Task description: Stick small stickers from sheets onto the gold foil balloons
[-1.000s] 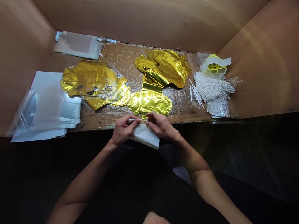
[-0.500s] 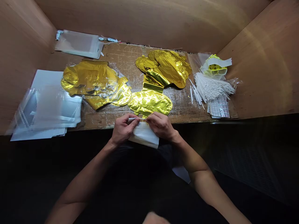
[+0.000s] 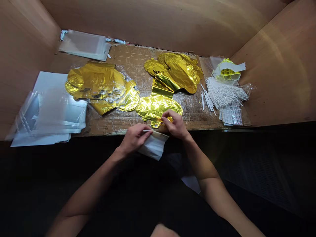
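Observation:
My left hand pinches the upper edge of a small white bag, which hangs tilted below the bench edge. A short white stick shows by its thumb and fingertips. My right hand is apart from the bag, a little above and to its right. Its thumb and forefinger come together over the near end of a flat gold foil balloon; what they hold, if anything, is too small to make out. Beyond lies a fanned pile of gold foil balloons.
More gold balloons lie under clear film at left, beside clear plastic sleeves. Another sleeve stack lies at the back left. White sticks, a sticker sheet and a yellow roll sit at right. Wooden walls enclose the bench.
My right hand has let go of the white bag and moved up and right over the gold balloon. My left hand keeps the bag, now lower and more tilted.

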{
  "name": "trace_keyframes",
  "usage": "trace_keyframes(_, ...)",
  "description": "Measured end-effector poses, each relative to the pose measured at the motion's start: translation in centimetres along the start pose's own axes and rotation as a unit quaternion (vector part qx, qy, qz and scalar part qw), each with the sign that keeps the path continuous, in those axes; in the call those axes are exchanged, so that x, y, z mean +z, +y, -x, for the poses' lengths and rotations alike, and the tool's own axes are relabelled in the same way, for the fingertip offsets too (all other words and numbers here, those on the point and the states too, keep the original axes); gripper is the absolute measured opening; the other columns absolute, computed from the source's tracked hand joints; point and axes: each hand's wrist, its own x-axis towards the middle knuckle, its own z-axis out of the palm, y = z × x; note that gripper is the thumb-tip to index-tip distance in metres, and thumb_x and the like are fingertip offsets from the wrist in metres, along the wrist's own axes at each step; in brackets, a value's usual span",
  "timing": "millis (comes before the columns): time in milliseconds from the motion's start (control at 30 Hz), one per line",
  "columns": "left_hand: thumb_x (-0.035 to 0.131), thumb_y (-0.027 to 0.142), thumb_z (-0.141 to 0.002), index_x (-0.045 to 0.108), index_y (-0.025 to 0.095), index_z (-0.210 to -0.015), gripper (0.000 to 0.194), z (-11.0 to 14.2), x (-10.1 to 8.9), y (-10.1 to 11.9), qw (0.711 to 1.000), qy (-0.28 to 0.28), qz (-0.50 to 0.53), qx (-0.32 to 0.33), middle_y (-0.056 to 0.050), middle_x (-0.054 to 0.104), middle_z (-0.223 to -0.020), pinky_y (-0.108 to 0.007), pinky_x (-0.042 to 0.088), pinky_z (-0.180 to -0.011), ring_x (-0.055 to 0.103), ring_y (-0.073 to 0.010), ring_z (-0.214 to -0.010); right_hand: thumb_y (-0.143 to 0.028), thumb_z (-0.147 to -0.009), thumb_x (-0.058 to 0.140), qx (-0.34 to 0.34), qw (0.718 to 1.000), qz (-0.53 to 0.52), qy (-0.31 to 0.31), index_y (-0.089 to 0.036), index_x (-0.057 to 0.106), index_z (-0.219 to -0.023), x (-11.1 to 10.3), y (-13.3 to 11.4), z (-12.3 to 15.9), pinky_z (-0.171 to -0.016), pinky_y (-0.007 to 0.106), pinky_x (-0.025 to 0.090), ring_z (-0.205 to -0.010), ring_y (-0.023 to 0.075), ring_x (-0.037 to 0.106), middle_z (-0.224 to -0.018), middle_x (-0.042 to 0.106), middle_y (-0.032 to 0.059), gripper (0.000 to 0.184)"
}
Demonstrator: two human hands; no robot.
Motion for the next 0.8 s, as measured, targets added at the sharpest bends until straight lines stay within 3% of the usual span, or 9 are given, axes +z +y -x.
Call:
trace_keyframes(100,0.063,0.029,-0.104,0.073,0.021,-0.095,0.015,0.1,1.1,-0.7,0.981,-0.103,-0.109,0.124,-0.011,0.072,-0.145,-0.050,0.049,-0.115,0.060,-0.0318,-0.144,-0.029,-0.099,0.062,0.088,0.993,0.016,-0.084,-0.018,0.067,-0.089,-0.3,1.1,-2.2,-0.069,0.029,0.043,-0.073,0.0155,0.058,-0.080,0.068,0.0016,0.017)
trace_keyframes(200,0.055,0.026,-0.109,0.071,0.020,-0.103,0.018,0.1,2.0,-1.2,0.961,-0.139,-0.190,0.145,-0.012,0.063,-0.155,-0.052,0.045,-0.117,0.054,-0.0305,-0.150,-0.030,-0.099,0.065,0.114,0.967,0.178,-0.144,-0.017,0.070,-0.089,0.1,1.1,-3.5,-0.079,0.032,0.041,-0.078,0.0182,0.061,-0.085,0.073,0.0052,0.017)
trace_keyframes(267,0.053,0.026,-0.110,0.070,0.020,-0.106,0.019,0.2,2.1,-1.3,0.955,-0.148,-0.211,0.147,-0.011,0.063,-0.156,-0.050,0.045,-0.116,0.054,-0.0288,-0.151,-0.032,-0.101,0.065,0.121,0.935,0.311,-0.115,-0.016,0.070,-0.091,0.1,0.8,-3.7,-0.088,0.037,0.038,-0.085,0.0224,0.064,-0.090,0.075,0.0099,0.020)
trace_keyframes(333,0.052,0.026,-0.110,0.070,0.020,-0.106,0.019,0.3,2.1,-1.4,0.953,-0.153,-0.215,0.150,-0.010,0.062,-0.157,-0.048,0.045,-0.116,0.053,-0.0277,-0.152,-0.036,-0.104,0.061,0.105,0.921,0.364,-0.086,-0.017,0.070,-0.094,-0.1,0.9,-3.5,-0.093,0.039,0.035,-0.092,0.0249,0.064,-0.096,0.076,0.0119,0.024)
trace_keyframes(500,0.053,0.027,-0.109,0.068,0.021,-0.095,0.021,0.2,1.6,-1.4,0.953,-0.152,-0.208,0.157,-0.009,0.062,-0.157,-0.048,0.046,-0.112,0.052,-0.0287,-0.153,-0.040,-0.105,0.061,0.003,0.950,0.258,-0.176,-0.019,0.068,-0.097,-0.5,2.7,-2.6,-0.094,0.037,0.033,-0.104,0.0235,0.059,-0.105,0.072,0.0081,0.023)
trace_keyframes(600,0.053,0.026,-0.109,0.067,0.021,-0.096,0.021,0.1,1.6,-1.5,0.953,-0.155,-0.206,0.160,-0.010,0.061,-0.158,-0.048,0.046,-0.111,0.051,-0.0298,-0.153,-0.037,-0.106,0.057,0.025,0.967,0.170,-0.186,-0.018,0.067,-0.089,-0.6,4.1,-3.2,-0.085,0.033,0.036,-0.091,0.0195,0.057,-0.093,0.068,0.0052,0.027)
trace_keyframes(700,0.054,0.026,-0.109,0.069,0.020,-0.099,0.020,0.0,1.7,-1.8,0.961,-0.160,-0.170,0.149,-0.012,0.064,-0.155,-0.050,0.046,-0.112,0.053,-0.0314,-0.152,-0.039,-0.105,0.056,0.078,0.976,0.078,-0.188,-0.017,0.067,-0.088,-3.3,5.5,-5.8,-0.071,0.029,0.039,-0.075,0.0151,0.053,-0.081,0.064,0.0018,0.030)
trace_keyframes(767,0.057,0.028,-0.107,0.070,0.020,-0.098,0.018,-0.1,1.4,-1.8,0.977,-0.143,-0.099,0.122,-0.013,0.069,-0.148,-0.050,0.047,-0.112,0.058,-0.0321,-0.147,-0.040,-0.106,0.056,0.104,0.977,0.127,-0.133,-0.015,0.069,-0.090,-7.0,6.5,-8.4,-0.068,0.028,0.041,-0.072,0.0140,0.054,-0.080,0.065,0.0032,0.032)
trace_keyframes(800,0.059,0.030,-0.106,0.070,0.020,-0.097,0.017,-0.2,1.2,-1.8,0.987,-0.121,-0.045,0.092,-0.014,0.072,-0.144,-0.048,0.050,-0.110,0.063,-0.0318,-0.142,-0.038,-0.108,0.052,0.115,0.973,0.189,-0.069,-0.013,0.070,-0.092,-9.1,6.9,-9.6,-0.068,0.029,0.042,-0.072,0.0143,0.055,-0.081,0.066,0.0054,0.034)
